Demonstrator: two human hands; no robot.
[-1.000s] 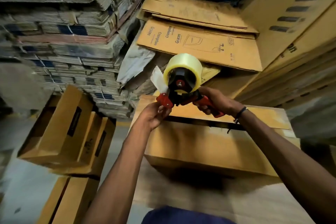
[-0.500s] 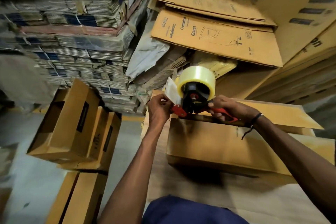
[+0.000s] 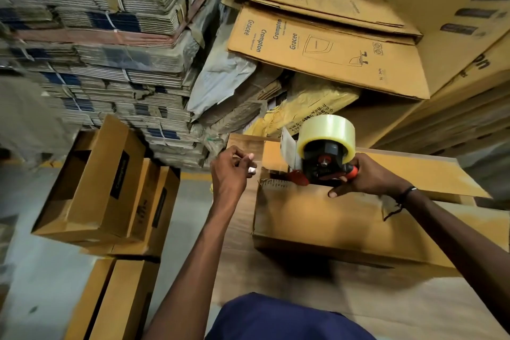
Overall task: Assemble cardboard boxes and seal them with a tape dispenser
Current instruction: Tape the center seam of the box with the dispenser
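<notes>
Head view of a person sealing a carton. The right hand (image 3: pixel 369 174) grips the orange handle of a tape dispenser (image 3: pixel 321 159), fingers wrapped round it and one finger stretched down against the near wall of the cardboard box (image 3: pixel 331 218). The dispenser, black-bodied with red parts, sits on the box's top left corner, its roll of clear tape (image 3: pixel 327 130) uppermost and a pale tab (image 3: pixel 287 148) standing up just left of the roll. A long top flap (image 3: pixel 414 174) of the box runs away to the right behind the hand.

The left hand (image 3: pixel 230 171) hovers just left of the box corner, apart from the dispenser, fingers curled inward; a small pale scrap (image 3: pixel 251 170) shows at the fingertips, possibly a bit of tape pinched there, though blur leaves the grip uncertain.

The box rests on a flat sheet of brown cardboard (image 3: pixel 276 284). To the left, assembled cartons (image 3: pixel 110 188) stand stacked on the grey floor (image 3: pixel 33 270). Strapped bundles of flattened cardboard (image 3: pixel 96 50) are piled behind them. Ahead, flat cartons printed "Crompton Gracee" (image 3: pixel 331 55) lean over a yellow plastic-wrapped packet (image 3: pixel 311 107) and a grey bag (image 3: pixel 220 83). A dark blue garment (image 3: pixel 276 317) fills the lower edge.
</notes>
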